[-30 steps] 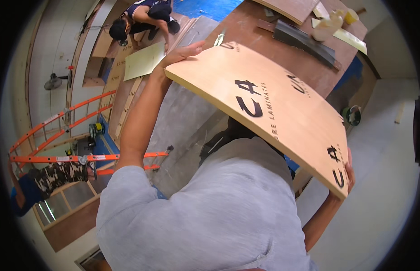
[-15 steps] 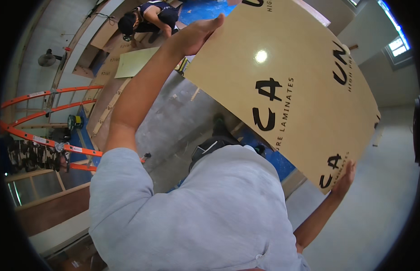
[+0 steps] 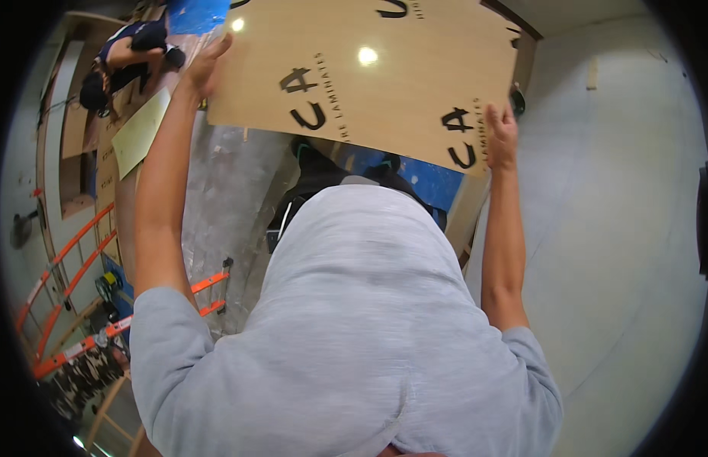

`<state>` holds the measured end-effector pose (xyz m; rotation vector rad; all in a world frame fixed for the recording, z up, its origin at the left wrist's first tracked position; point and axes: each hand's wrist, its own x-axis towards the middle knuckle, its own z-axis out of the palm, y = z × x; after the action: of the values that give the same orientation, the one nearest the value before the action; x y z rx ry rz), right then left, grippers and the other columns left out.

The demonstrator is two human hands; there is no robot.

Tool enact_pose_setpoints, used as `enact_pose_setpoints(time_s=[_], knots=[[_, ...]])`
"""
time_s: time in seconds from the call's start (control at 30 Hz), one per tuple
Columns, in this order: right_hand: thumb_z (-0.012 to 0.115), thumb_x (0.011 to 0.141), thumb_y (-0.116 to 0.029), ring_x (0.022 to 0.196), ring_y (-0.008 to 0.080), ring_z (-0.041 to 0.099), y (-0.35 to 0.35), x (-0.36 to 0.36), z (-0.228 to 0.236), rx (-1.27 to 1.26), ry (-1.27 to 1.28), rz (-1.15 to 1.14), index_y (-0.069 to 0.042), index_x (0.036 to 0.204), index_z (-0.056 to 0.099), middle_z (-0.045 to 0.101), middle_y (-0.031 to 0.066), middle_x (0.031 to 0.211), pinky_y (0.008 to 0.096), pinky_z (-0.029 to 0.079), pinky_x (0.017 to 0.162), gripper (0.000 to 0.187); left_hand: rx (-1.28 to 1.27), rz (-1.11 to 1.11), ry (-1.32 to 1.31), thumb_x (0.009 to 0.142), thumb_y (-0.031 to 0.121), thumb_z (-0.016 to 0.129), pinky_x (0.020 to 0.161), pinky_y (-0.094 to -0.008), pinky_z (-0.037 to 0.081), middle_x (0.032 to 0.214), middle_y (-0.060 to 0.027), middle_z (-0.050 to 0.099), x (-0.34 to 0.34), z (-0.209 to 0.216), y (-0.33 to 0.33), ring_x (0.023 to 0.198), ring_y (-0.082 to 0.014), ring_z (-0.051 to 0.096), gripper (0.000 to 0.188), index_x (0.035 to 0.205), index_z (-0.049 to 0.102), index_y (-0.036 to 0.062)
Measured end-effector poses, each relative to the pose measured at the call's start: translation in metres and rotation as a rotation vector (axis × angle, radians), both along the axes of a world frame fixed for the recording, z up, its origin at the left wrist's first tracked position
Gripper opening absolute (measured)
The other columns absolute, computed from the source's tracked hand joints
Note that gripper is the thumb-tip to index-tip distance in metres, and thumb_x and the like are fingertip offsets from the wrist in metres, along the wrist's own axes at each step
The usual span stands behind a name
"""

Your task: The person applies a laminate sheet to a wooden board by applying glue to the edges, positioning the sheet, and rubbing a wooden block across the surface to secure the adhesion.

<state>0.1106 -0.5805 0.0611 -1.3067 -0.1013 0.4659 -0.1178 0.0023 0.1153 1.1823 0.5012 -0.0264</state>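
Note:
A large tan laminate sheet (image 3: pixel 400 95) with black printing spans the upper middle, held out in front of my body. My left hand (image 3: pixel 208 67) grips its left edge, with some of the fingers hidden at the sheet. On the opposite side, my right hand (image 3: pixel 502 139) is closed on the right edge near its lower corner. Both arms are stretched forward. Light reflects off the glossy face, and the sheet's far edge runs out of view at the top.
A co-worker (image 3: pixel 133 57) bends over at the upper left beside a pale yellowish sheet (image 3: pixel 140 133). An orange ladder (image 3: pixel 80 346) lies to my left. Blue floor covering (image 3: pixel 415 181) shows below the sheet. A pale wall (image 3: pixel 605 228) rises on the right.
My view has turned right, so the co-worker and ladder sit farther left. The sheet looks more level, and its right end with my right hand appears higher. Both hands keep hold of it.

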Motion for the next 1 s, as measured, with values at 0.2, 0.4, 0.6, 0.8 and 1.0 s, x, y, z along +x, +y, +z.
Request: enact_pose_setpoints(time_s=[0.2, 0.4, 0.6, 0.8, 1.0], knots=[[0.067, 0.103, -0.018, 0.124, 0.0168, 0.061, 0.019, -0.03, -0.047, 0.066, 0.11, -0.044, -0.002, 0.153, 0.048, 0.062, 0.0077, 0.141, 0.0307, 0.049, 0.104, 0.056, 0.009, 0.017, 0.114, 0.102, 0.045, 0.065, 0.111, -0.0434, 0.048, 0.149, -0.0123, 0.055, -0.003, -0.029, -0.011, 0.137, -0.0269, 0.054, 0.068, 0.154, 0.043, 0.007], [0.066, 0.102, -0.017, 0.127, 0.0203, 0.059, 0.01, -0.049, -0.08, -0.005, 0.151, -0.074, 0.0, 0.153, 0.046, 0.061, 0.0092, 0.142, 0.0334, 0.047, 0.107, 0.058, 0.098, 0.049, 0.218, 0.098, 0.04, 0.072, 0.104, -0.0424, 0.053, 0.139, -0.0095, 0.061, 0.002, -0.1, 0.032, 0.126, -0.0229, 0.06, 0.064, 0.147, 0.053, 0.0045], [0.064, 0.104, -0.018, 0.127, 0.0213, 0.059, 0.014, -0.064, -0.085, 0.014, 0.218, -0.098, -0.002, 0.156, 0.042, 0.061, 0.0094, 0.142, 0.0345, 0.048, 0.107, 0.059, 0.26, 0.064, 0.286, 0.098, 0.039, 0.072, 0.091, -0.0396, 0.059, 0.121, -0.0089, 0.07, 0.027, -0.13, 0.047, 0.103, -0.0203, 0.07, 0.052, 0.134, 0.064, 0.0025], [0.061, 0.106, -0.021, 0.124, 0.0203, 0.061, 0.001, -0.068, -0.094, -0.067, 0.232, -0.159, -0.003, 0.158, 0.04, 0.061, 0.0086, 0.142, 0.0346, 0.05, 0.104, 0.058, 0.385, 0.074, 0.339, 0.095, 0.039, 0.074, 0.08, -0.0356, 0.059, 0.107, -0.0087, 0.074, 0.073, -0.104, 0.017, 0.091, -0.0184, 0.073, 0.044, 0.117, 0.072, 0.0004], [0.061, 0.106, -0.026, 0.114, 0.0217, 0.067, 0.003, -0.072, -0.095, -0.05, 0.275, -0.217, -0.004, 0.149, 0.047, 0.066, 0.0101, 0.132, 0.0355, 0.057, 0.095, 0.051, 0.495, 0.054, 0.426, 0.094, 0.04, 0.075, 0.081, -0.0334, 0.057, 0.106, -0.0078, 0.075, 0.088, -0.124, 0.039, 0.088, -0.0168, 0.071, 0.041, 0.107, 0.076, 0.0007]])
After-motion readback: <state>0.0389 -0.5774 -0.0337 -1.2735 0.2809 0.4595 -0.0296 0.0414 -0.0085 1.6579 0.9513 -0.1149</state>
